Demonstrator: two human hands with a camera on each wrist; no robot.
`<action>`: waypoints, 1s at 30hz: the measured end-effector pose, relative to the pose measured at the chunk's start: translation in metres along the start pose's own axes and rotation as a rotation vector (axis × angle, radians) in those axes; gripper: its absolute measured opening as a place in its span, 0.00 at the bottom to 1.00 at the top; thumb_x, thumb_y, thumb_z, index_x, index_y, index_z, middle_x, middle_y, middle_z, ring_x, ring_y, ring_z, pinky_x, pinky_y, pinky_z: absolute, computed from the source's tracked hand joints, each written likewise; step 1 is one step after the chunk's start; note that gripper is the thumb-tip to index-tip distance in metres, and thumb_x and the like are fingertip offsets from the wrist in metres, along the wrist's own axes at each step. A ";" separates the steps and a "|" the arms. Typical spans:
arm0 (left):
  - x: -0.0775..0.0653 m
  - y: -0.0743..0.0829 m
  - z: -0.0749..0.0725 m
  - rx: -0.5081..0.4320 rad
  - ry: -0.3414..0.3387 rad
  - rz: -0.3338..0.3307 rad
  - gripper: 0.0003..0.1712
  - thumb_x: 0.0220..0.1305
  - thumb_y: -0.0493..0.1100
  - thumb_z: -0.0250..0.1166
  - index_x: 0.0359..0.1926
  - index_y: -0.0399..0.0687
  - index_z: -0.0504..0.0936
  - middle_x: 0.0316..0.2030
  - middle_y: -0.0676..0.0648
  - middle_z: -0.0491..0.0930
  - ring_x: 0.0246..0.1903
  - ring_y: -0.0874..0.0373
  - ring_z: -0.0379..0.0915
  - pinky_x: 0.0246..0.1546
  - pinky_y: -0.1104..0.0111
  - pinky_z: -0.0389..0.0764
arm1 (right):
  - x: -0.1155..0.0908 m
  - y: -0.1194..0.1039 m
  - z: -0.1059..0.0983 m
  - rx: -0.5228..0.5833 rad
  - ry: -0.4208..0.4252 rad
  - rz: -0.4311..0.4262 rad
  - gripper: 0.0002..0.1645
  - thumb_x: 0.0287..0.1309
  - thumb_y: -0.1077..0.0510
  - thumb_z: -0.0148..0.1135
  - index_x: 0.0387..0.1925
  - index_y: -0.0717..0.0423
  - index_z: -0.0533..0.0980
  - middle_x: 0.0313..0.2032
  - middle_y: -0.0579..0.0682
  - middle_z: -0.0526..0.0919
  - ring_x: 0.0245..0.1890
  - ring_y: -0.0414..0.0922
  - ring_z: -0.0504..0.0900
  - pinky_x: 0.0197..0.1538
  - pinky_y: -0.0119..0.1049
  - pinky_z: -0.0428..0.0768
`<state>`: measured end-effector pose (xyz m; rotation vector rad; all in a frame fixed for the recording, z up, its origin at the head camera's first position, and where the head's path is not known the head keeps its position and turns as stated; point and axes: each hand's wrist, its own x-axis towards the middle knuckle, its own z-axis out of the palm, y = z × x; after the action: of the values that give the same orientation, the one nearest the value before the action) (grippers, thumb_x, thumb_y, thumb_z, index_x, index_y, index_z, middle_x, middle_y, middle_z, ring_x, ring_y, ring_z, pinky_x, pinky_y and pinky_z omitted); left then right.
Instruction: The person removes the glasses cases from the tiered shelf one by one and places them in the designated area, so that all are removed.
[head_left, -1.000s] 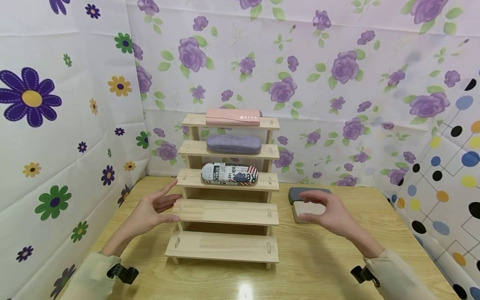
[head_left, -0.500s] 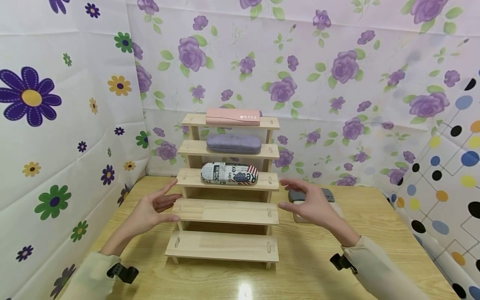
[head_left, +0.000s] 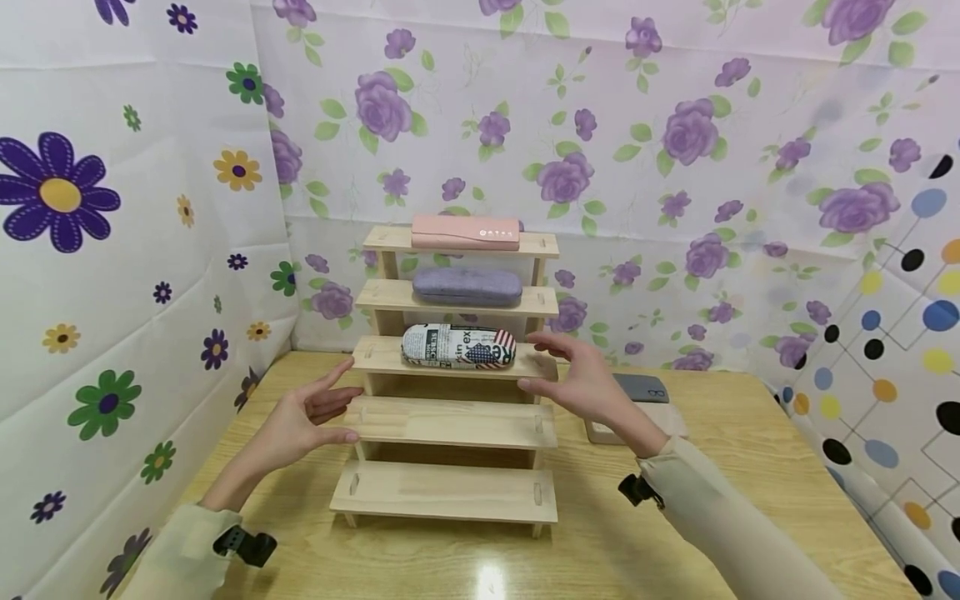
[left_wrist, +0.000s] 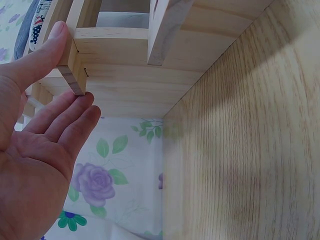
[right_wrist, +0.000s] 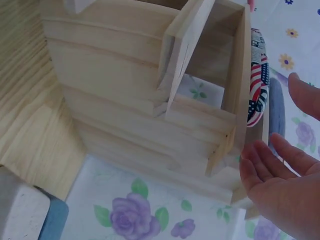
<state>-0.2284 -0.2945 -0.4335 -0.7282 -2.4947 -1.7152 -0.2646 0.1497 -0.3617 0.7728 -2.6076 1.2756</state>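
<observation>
A stepped wooden shelf stand (head_left: pixel 450 421) stands mid-table in the head view. My left hand (head_left: pixel 303 425) is at its left side, thumb and fingertips spread at a board's end; in the left wrist view the fingertips touch the board's corner. My right hand (head_left: pixel 581 379) has its thumb and fingers spread at the right end of the middle shelf, close to a newspaper-print glasses case (head_left: pixel 459 347); a gap shows between hand and case. Above it lie a purple glasses case (head_left: pixel 467 287) and, on the top shelf, a pink glasses case (head_left: pixel 465 233).
Behind my right forearm, a grey glasses case (head_left: pixel 643 388) and a cream case (head_left: pixel 667 419) lie on the wooden table (head_left: pixel 720 500). Flowered cloth (head_left: pixel 480 108) hangs behind the stand, and other patterned sheets enclose both sides.
My right hand has moved left from above the cream and grey cases to the middle shelf's right end, with nothing in it. The left hand has stayed in place.
</observation>
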 end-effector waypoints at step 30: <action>0.000 -0.001 -0.001 0.006 0.002 0.003 0.63 0.55 0.32 0.82 0.85 0.60 0.56 0.68 0.29 0.73 0.67 0.38 0.72 0.62 0.62 0.80 | 0.053 -0.008 0.027 -0.057 -0.053 -0.019 0.42 0.55 0.48 0.83 0.69 0.54 0.78 0.61 0.54 0.83 0.57 0.53 0.83 0.62 0.53 0.83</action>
<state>-0.2286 -0.2956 -0.4337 -0.7291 -2.4943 -1.7063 -0.3032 0.1045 -0.3556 0.8306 -2.6592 1.1858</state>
